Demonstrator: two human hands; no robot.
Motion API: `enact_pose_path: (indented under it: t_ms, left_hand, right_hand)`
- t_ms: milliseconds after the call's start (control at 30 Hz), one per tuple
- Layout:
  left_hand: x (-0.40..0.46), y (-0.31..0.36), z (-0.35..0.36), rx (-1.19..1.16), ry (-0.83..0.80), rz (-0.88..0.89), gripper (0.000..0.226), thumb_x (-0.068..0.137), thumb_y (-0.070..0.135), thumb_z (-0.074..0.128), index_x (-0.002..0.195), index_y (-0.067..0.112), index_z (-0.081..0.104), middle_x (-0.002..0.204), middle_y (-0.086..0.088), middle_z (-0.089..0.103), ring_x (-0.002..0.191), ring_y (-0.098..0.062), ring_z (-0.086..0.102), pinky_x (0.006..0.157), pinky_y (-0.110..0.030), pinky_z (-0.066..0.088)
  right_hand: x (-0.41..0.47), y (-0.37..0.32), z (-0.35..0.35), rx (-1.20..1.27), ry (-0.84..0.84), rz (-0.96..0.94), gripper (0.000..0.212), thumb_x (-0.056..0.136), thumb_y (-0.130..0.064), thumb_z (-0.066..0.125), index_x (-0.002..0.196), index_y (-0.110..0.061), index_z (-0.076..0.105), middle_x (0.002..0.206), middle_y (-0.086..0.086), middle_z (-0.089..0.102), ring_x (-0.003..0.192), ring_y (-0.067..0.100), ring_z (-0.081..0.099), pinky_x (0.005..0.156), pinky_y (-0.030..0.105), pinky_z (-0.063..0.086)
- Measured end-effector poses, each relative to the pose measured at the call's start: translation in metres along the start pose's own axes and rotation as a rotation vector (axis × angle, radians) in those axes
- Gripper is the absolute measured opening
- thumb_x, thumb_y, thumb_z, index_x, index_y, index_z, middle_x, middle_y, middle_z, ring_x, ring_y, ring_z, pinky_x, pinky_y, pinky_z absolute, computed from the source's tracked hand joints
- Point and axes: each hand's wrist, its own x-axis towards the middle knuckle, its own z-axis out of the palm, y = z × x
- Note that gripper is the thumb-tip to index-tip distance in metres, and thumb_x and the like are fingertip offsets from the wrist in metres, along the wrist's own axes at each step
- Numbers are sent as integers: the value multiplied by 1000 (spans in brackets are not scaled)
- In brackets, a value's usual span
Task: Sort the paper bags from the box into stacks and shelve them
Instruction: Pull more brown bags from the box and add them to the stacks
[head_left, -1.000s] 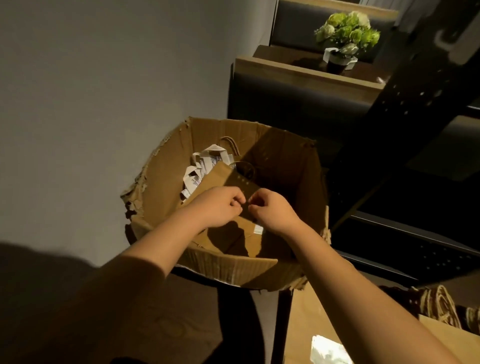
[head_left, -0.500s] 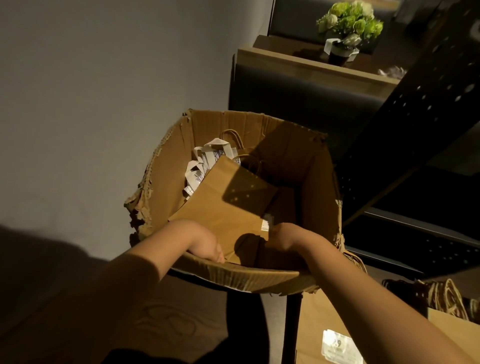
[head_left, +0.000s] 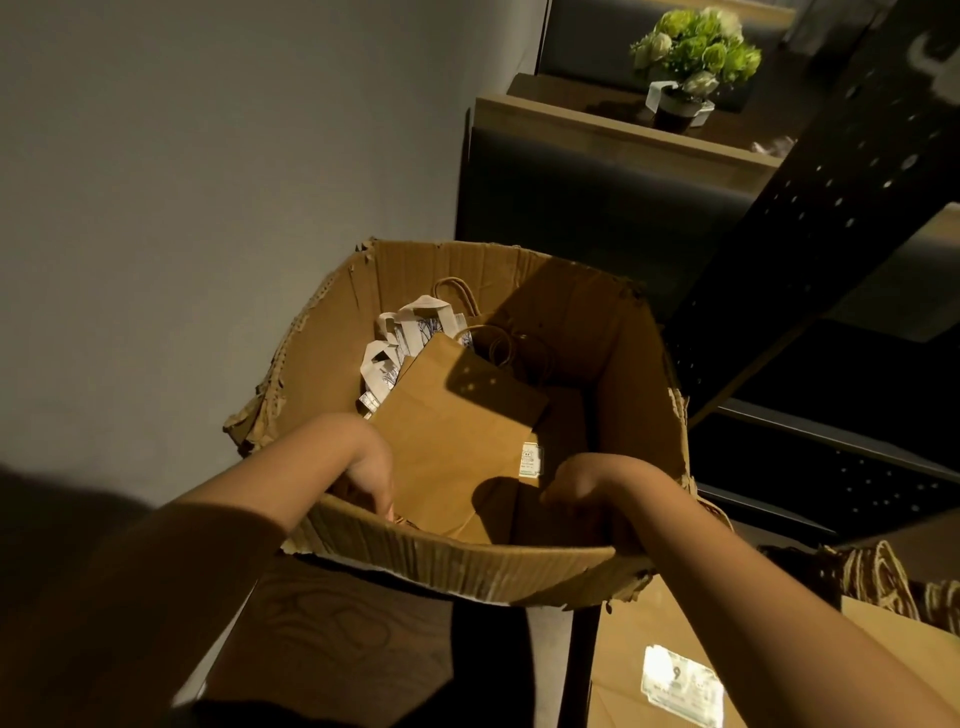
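Both hands down inside the cardboard box, among the paper bags.

My left hand curls over the near-left edge of the flat brown bag, fingertips hidden behind the box's near wall, so I cannot tell whether it grips. My right hand is bunched closed just right of that bag, with nothing visible in it. White printed bags lie behind, by the left wall.

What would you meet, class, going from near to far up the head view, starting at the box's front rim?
Box's front rim → flat brown paper bag → white printed bags → box's back wall → dark bench back → potted green flowers.
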Motion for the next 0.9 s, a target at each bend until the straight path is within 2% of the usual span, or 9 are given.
enact_pose_path:
  t_ms: [100,167,233,300,400,567,700,833,900]
  left_hand:
    - [7,-6,-5,-61,4,-106,31,91,39,61,109,15,68,107,-9,65,91,-21,61,83,-35,51]
    - [14,-11,-9,-211,-26,-166,17,96,27,54,91,13,62,82,-2,61,68,-12,57,68,-25,49]
    - [20,-13,-14,-275,35,-240,20,98,18,47,82,11,56,71,-1,56,54,-10,51,56,-22,46]
    - [23,-12,-17,-284,240,-272,20,97,20,47,95,3,59,75,-4,56,56,-13,52,52,-24,45]
    - [32,-16,-21,-326,497,-229,41,95,20,48,131,1,50,92,-9,59,73,-18,56,60,-26,47]
    - [36,-25,-18,-573,406,-187,46,100,22,47,141,5,41,93,-10,56,67,-16,49,58,-26,43]
    - [37,-27,-12,-621,347,-160,46,101,28,46,141,6,39,86,-7,53,72,-17,50,69,-32,45]
    - [39,-21,-17,-856,52,-3,61,102,39,38,153,12,16,104,-4,75,97,-20,67,90,-42,44]
    - [37,-15,-19,-805,-16,54,62,102,42,39,154,17,16,106,-1,74,99,-18,67,85,-42,45]
  right_hand:
    - [2,-10,-5,-22,5,-28,24,101,-24,48,81,-15,58,82,1,55,64,12,53,56,22,42]
    - [2,-18,-7,89,-14,-34,20,101,-19,48,112,-8,61,102,8,58,78,17,58,60,23,45]
    - [6,-26,-6,295,-28,4,43,101,-23,47,141,-7,43,130,18,52,108,31,58,75,33,50]
    - [7,-37,-1,396,-61,62,54,102,-26,43,150,-8,27,145,24,39,124,37,49,85,37,48]
    - [16,-52,9,467,-87,100,54,103,-25,36,151,-7,19,148,27,33,118,39,54,72,35,48]
    - [35,-50,20,714,-104,128,49,101,-25,41,144,-5,31,138,22,41,98,36,59,52,31,51]
    - [26,-47,18,965,-132,77,23,101,-20,46,110,-1,54,99,12,53,75,24,56,45,26,49]
    - [16,-52,17,866,-117,-43,20,102,-22,45,91,-11,57,80,6,51,62,16,46,41,20,38]
    - [23,-54,18,820,-64,-48,16,99,-16,50,86,-9,56,77,8,51,57,18,45,45,22,36]
